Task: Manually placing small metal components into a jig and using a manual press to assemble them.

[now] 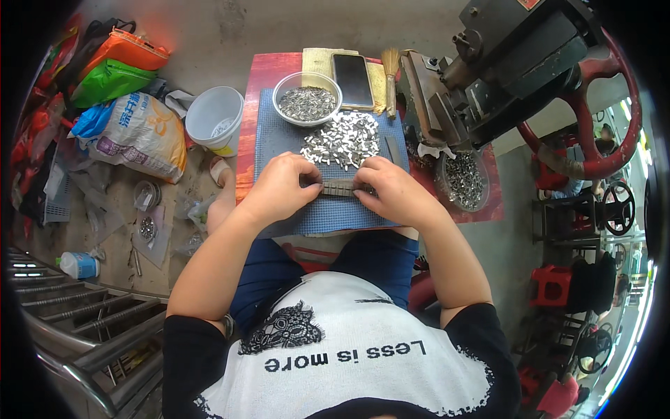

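Between my hands lies a short dark metal bar with a row of notches (338, 188), just above the near part of a blue textured mat (307, 218). My left hand (283, 183) closes its thumb and fingers on the bar's left end. At the other end my right hand (389, 187) grips it the same way. Beyond the bar, a loose pile of small shiny metal pieces (343, 138) spreads over the mat. A clear bowl (278, 89) filled with small dark metal parts stands behind the pile, to the left.
A phone (353, 80) lies on a yellow cloth at the back, beside a straw brush (390, 77). A dark press machine (516, 77) with a red handwheel (631, 91) rises at right, near a tub of metal parts (463, 180). On the left stand a white bucket (209, 112) and sacks (136, 133).
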A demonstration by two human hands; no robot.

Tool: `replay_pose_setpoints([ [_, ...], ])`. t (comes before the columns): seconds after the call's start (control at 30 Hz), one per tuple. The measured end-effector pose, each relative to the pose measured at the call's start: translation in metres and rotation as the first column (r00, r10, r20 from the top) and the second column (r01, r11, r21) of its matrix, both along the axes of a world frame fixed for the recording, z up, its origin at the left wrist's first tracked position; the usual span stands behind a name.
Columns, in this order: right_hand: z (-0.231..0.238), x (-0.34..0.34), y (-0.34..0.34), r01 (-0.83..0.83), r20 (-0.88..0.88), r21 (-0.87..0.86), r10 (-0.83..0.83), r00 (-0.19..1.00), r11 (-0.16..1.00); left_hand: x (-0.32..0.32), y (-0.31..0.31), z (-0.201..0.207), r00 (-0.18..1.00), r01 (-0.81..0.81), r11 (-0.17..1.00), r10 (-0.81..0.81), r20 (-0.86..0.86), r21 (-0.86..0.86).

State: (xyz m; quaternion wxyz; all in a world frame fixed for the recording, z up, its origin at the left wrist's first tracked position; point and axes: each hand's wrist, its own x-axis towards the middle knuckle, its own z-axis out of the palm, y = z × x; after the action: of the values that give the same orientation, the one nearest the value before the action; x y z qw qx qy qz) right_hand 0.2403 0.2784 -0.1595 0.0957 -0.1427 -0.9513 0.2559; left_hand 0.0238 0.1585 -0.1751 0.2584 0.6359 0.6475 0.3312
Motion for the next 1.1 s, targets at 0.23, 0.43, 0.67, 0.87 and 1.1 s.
replay_pose_setpoints([
  [0.23,0.004,-0.003,-0.002,0.053,-0.018,0.027,-0.053,0.998,0.998,0.000,-0.003,-0.002,0.984,-0.080,0.993,0.092,0.151,-0.084],
  [0.43,-0.013,-0.017,0.007,0.261,-0.155,0.091,-0.245,0.957,0.961,0.018,0.016,-0.018,0.990,-0.143,0.979,0.140,0.028,0.143],
  [0.67,-0.032,-0.021,0.016,0.247,-0.186,0.132,-0.221,0.957,0.960,0.037,0.035,-0.021,0.968,-0.186,0.956,0.218,-0.125,0.228],
  [0.87,-0.024,-0.015,0.010,0.190,-0.187,0.131,-0.164,0.969,0.973,0.039,0.036,-0.026,0.952,-0.193,0.951,0.242,-0.190,0.242],
  [1.1,-0.004,-0.009,-0.003,0.057,0.038,0.130,-0.062,0.997,0.990,0.029,0.026,-0.026,0.960,-0.099,0.944,0.174,-0.220,0.315],
])
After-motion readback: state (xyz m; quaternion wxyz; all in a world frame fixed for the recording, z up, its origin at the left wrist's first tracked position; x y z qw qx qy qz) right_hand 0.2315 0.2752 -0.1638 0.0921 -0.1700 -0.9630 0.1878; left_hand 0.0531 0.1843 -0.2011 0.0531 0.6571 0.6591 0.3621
